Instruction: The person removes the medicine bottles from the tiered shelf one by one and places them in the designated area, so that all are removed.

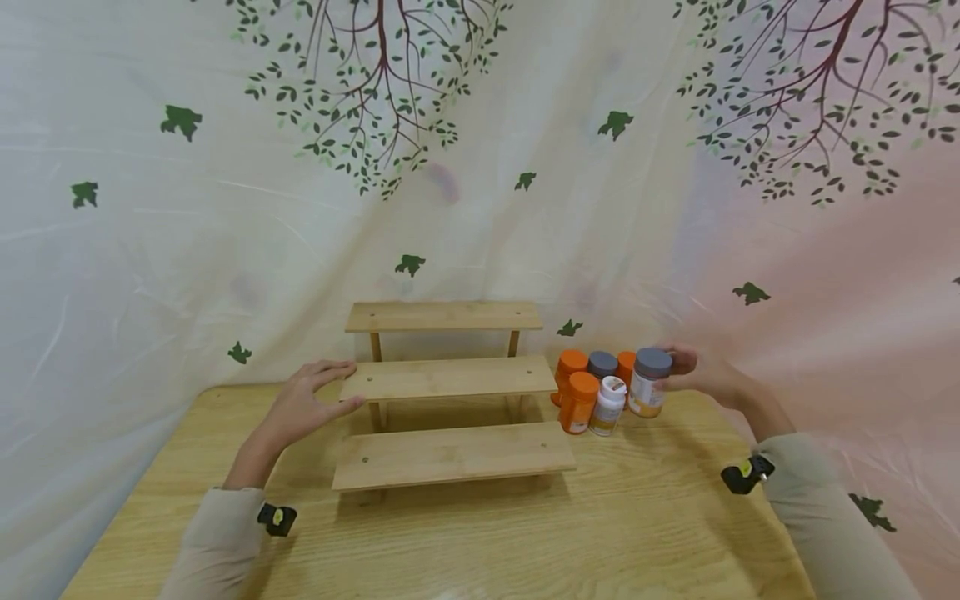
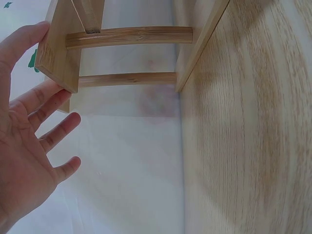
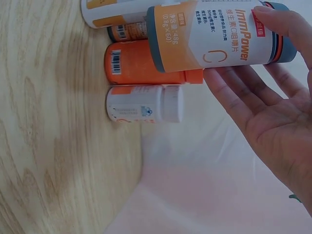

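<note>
My right hand (image 1: pixel 701 375) grips a supplement bottle (image 1: pixel 647 396) with a grey lid and an orange-and-white label. Thumb and fingers (image 3: pixel 278 22) hold it near the lid, and in the right wrist view its base looks raised off the table. Beside it stand several other bottles: an orange bottle (image 1: pixel 579 404), a white bottle (image 1: pixel 607 408) and a grey-lidded one (image 1: pixel 602 364) partly hidden behind. A three-tier wooden stand (image 1: pixel 450 379) occupies the middle of the table. At the left end of its middle shelf, my left hand (image 2: pixel 29 131) pinches the board between thumb and fingers.
The wooden table (image 1: pixel 480 542) meets a pale curtain (image 1: pixel 225 250) at the back, printed with branches and green leaves. Upright bottles crowd close to the stand's right side. Wrist cameras (image 1: pixel 277 518) sit on both sleeves.
</note>
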`<state>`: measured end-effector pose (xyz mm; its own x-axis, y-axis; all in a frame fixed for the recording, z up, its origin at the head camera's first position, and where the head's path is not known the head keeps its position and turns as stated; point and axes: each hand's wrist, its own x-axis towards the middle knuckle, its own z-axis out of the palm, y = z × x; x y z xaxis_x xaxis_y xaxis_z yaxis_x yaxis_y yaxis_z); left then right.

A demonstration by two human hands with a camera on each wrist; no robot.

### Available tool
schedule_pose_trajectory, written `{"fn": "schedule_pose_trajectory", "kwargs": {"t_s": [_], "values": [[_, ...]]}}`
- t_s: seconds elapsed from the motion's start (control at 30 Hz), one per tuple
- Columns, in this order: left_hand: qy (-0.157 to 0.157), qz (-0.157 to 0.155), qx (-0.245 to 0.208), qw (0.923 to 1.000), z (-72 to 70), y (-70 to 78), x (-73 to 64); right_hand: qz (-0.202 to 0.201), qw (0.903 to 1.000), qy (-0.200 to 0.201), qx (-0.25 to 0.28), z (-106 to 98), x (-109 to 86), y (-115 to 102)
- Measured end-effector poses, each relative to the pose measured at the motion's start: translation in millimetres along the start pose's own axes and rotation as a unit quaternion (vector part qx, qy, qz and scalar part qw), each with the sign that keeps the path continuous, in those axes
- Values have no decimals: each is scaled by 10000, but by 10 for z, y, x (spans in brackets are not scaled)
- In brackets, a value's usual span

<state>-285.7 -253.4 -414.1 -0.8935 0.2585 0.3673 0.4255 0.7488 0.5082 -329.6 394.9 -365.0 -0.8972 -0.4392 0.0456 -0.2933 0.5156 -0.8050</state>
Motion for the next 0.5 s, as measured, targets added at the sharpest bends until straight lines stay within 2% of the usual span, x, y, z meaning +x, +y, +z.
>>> {"fn": "schedule_pose_trajectory", "kwargs": {"t_s": [0.5], "values": [[13,-9,-20,10000,5,-22,9,118,9998,92,152,100,38,183]]}}
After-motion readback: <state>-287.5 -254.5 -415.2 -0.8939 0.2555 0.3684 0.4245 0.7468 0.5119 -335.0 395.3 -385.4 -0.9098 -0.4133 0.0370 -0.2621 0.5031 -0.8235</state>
